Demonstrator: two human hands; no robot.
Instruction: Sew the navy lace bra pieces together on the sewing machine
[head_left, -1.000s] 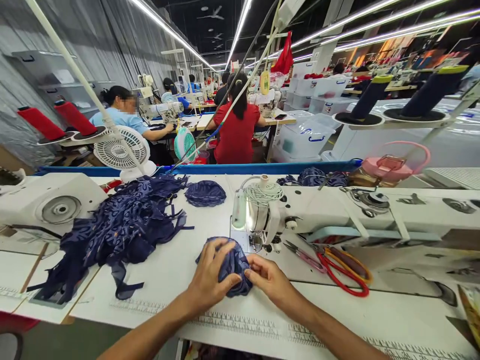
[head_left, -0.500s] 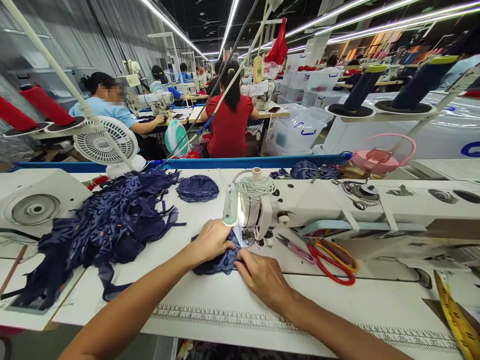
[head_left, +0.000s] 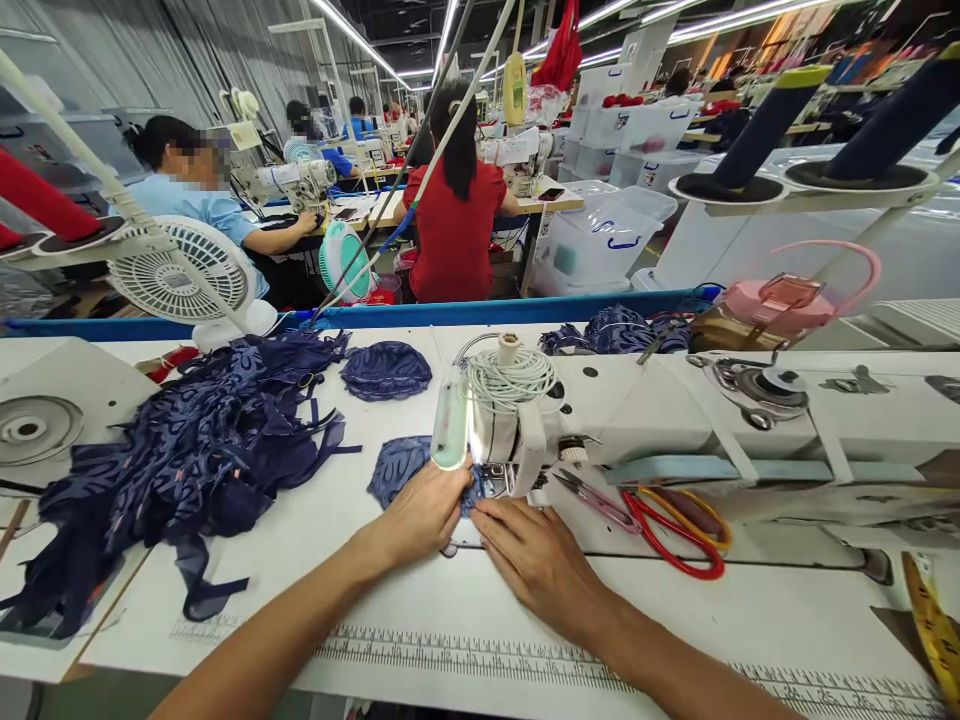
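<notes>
right hand (head_left: 534, 560) flat, fingers pressed on the table just before the sewing machine (head_left: 675, 420) head. left hand (head_left: 424, 510) pinches the navy fabric piece (head_left: 397, 468) at the needle. red scissors (head_left: 675, 520) lie right of it, fabric pile (head_left: 202, 450) left, fan (head_left: 176, 280) beyond.
</notes>
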